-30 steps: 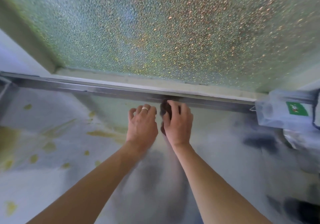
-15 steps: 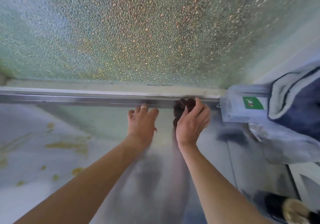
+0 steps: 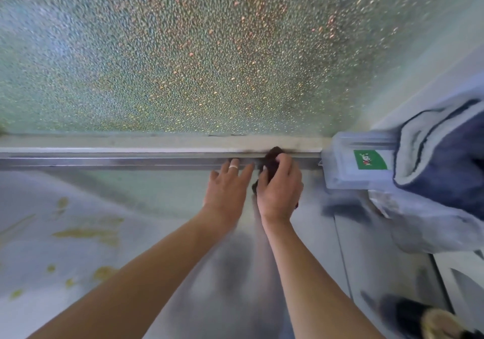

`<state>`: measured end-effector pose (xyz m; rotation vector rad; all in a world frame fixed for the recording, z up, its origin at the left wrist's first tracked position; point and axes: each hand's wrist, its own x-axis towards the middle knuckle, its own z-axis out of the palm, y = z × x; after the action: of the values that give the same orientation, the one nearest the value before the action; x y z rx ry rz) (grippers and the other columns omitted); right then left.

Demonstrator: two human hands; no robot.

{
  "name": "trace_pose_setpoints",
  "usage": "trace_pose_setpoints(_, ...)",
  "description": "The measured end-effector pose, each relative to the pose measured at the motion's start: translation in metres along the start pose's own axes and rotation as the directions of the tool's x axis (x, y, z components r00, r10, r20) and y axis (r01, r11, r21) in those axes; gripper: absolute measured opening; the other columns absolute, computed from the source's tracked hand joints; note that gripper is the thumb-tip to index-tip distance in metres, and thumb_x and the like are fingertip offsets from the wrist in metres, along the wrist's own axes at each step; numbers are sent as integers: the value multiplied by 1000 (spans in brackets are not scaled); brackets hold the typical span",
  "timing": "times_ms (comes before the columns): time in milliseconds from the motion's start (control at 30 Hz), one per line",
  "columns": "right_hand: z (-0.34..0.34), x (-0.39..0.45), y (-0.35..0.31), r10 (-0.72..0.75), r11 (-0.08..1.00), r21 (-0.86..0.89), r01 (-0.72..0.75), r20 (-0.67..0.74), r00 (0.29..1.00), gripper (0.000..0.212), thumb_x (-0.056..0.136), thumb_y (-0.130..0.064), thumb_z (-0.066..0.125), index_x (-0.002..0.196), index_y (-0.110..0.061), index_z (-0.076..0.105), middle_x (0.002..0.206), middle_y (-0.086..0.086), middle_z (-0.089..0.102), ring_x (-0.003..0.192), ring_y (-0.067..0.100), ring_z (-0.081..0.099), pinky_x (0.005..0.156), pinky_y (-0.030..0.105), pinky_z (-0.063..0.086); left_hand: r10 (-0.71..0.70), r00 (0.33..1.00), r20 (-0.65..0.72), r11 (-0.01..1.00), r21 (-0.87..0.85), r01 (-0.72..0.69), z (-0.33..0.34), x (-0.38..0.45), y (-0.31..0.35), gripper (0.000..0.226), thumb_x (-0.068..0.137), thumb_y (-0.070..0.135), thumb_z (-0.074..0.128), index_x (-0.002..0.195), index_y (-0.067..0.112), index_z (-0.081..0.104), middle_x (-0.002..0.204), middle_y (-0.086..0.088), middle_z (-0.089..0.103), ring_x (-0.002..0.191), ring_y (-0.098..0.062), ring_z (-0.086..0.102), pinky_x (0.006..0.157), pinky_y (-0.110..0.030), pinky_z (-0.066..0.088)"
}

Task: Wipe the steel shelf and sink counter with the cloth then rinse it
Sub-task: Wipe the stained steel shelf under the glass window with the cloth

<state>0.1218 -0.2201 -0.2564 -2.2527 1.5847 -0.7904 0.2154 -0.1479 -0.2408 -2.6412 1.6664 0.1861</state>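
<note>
You are looking down on a flat brushed-steel shelf with a raised steel lip running along its far edge, below a pebbled glass pane. Take that lip as your landmark. Left of centre and nearer you than the lip, yellowish smears and spots mark the steel. At the lip's right end stands a clear plastic box with a green label, with a navy-and-white folded towel just beside it (how they meet is blurred). Pressed against the lip, left of the box, sits a dark crumpled cloth.
</note>
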Motion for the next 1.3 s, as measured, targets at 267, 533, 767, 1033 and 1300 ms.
trace_pose_setpoints(267,-3,10,17,119,992,70,-107,-206,971,30,98,-24,61,120,-5,57,111,17,56,98,37,56,82,46,50,14,997,72,998,54,-18,6,2,11,68,86,20,66,143,30,30,142,-9,41,129,-28,43,83,-41,43)
trace_pose_setpoints(533,0,14,4,163,986,34,-161,-80,983,38,99,-22,58,133,-4,55,117,20,54,104,39,55,85,49,49,77,996,52,995,61,-81,-7,6,3,58,81,19,71,131,31,44,129,-5,50,116,-25,52,75,-37,45)
trace_pose_setpoints(767,2,11,5,97,988,129,-87,-75,992,34,94,-10,61,127,-4,62,111,18,59,100,37,59,81,47,55,66,998,24,997,-39,-65,-10,3,-9,38,83,10,64,116,27,51,122,0,50,117,-22,51,82,-35,46)
trace_pose_setpoints(1033,15,-6,-22,12,994,107,-11,-5,1000,31,92,-14,59,122,-17,63,105,9,58,94,31,59,75,39,54,-168,982,88,984,-47,172,-16,-10,-36,74,65,35,89,123,19,45,125,-2,50,120,-23,49,92,-36,44)
trace_pose_setpoints(1300,24,-24,-70,-148,985,115,130,162,976,38,88,-26,48,122,-19,64,99,11,58,87,35,60,65,44,54,-214,977,8,963,-168,212,-13,-22,-44,34,87,19,62,118,20,47,126,-2,49,119,-23,49,94,-36,44)
